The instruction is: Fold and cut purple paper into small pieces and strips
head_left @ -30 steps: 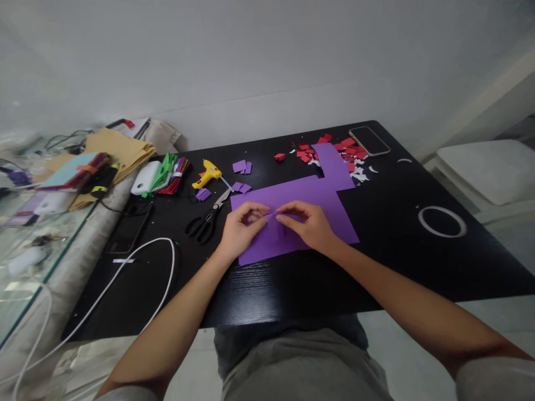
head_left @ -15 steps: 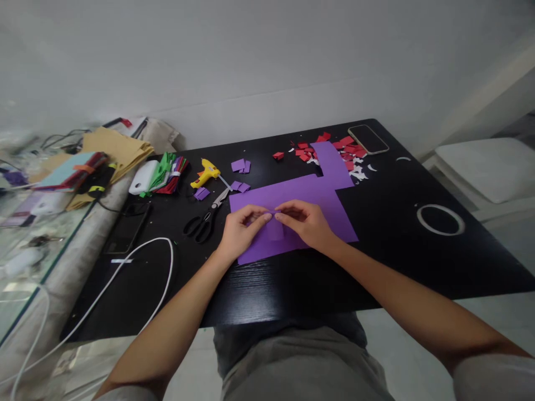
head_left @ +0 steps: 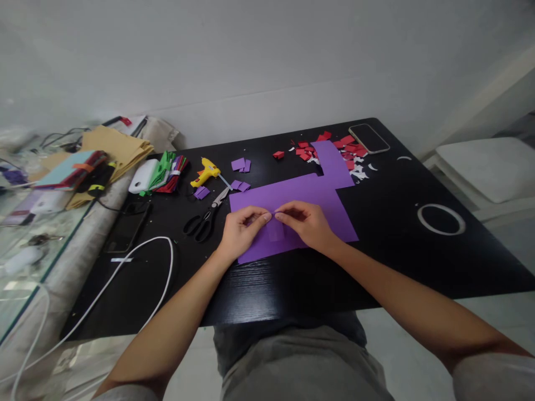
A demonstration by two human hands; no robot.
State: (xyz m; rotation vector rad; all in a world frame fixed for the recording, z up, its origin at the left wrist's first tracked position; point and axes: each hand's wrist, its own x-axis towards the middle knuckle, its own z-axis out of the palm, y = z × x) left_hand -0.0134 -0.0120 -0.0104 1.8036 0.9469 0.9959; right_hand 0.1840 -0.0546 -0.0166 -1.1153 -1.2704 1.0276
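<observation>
A small purple paper piece (head_left: 276,229) is pinched along its upper edge by both hands, over a large purple paper sheet (head_left: 330,214). My left hand (head_left: 241,231) is closed, thumb and fingertips together on the piece's left side. My right hand (head_left: 306,224) is closed on its right side, the fingertips almost meeting those of the left. Left of the sheet lie black-handled scissors (head_left: 204,220) and a yellow glue gun (head_left: 205,172). Small cut purple pieces (head_left: 239,165) are grouped near the glue gun.
Red and white paper scraps (head_left: 353,149) lie at the back right beside a phone (head_left: 368,138). A white ring (head_left: 441,219) is on the right. Another phone (head_left: 127,227) and a white cable (head_left: 170,262) are on the left, near bundled coloured paper strips (head_left: 167,172).
The small purple piece has turned in my fingers, its face now showing more plainly below them. Both hands stay in nearly the same place.
</observation>
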